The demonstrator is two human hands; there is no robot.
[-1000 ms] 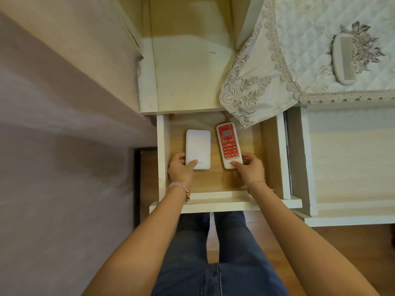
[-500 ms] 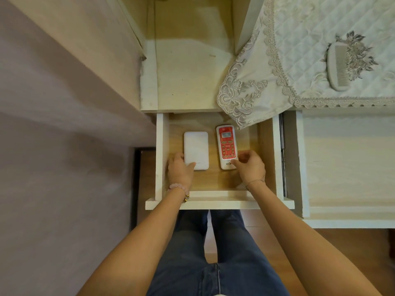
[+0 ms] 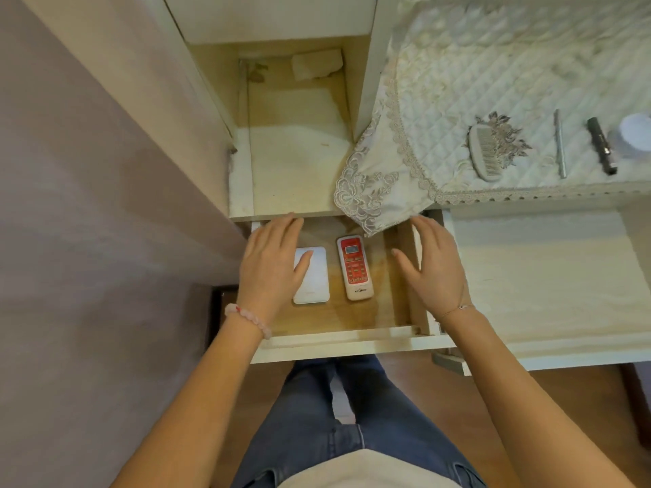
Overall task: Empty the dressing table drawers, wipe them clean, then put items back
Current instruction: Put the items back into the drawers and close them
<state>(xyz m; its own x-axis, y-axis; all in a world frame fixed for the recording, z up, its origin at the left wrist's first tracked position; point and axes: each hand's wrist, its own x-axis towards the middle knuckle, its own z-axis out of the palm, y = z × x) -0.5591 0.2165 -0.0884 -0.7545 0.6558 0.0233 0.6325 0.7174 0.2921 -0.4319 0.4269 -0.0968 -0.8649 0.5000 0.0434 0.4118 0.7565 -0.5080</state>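
Hovering over drawer point(image 3: 338, 338) | left hand point(image 3: 269, 265) grip: spread, empty | right hand point(image 3: 435, 269) grip: spread, empty | remote point(image 3: 354, 267) beside white case point(image 3: 317, 276)

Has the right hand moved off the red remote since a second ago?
Yes. The right hand has left the red remote and shifted right, over the drawer's right wall.

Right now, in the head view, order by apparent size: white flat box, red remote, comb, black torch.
1. White flat box
2. Red remote
3. Comb, nearly equal to the remote; it lies nearer the camera, so unsure
4. Black torch
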